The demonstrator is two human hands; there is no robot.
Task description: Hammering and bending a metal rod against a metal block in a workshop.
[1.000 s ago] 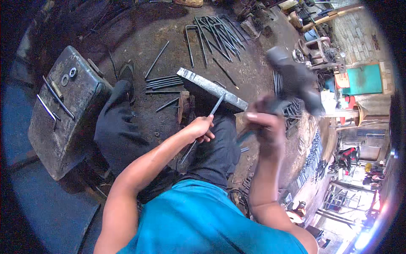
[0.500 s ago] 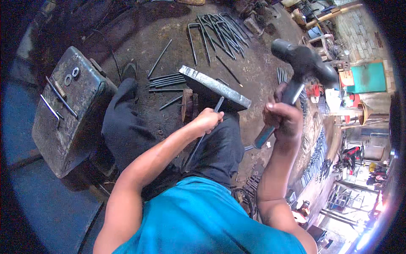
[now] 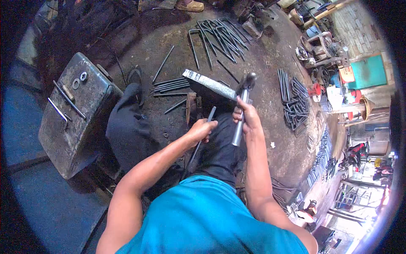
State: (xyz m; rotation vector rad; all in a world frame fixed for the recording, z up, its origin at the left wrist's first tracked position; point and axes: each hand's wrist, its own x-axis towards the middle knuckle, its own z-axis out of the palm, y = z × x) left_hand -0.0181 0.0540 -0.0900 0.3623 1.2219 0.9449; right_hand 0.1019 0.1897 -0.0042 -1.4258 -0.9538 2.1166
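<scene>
My left hand is closed around a thin dark metal rod, its upper end poking out above the fingers. In front of my legs stands a metal anvil block with a bright, worn top edge. My right hand grips the pale handle of a hammer. The hammer's dark head is at the block's right end; whether it touches the metal I cannot tell. A wooden piece stands beside the block's left side.
Several U-shaped rods lie on the floor beyond the block, with straight rods to its left. At right is a pile of bent rods. A dark metal box at left carries washers and short rods. Another person's foot shows at the far edge.
My right hand has brought the hammer down and left, from raised at the right to the block's right end. The left hand with the rod has shifted slightly left and down.
</scene>
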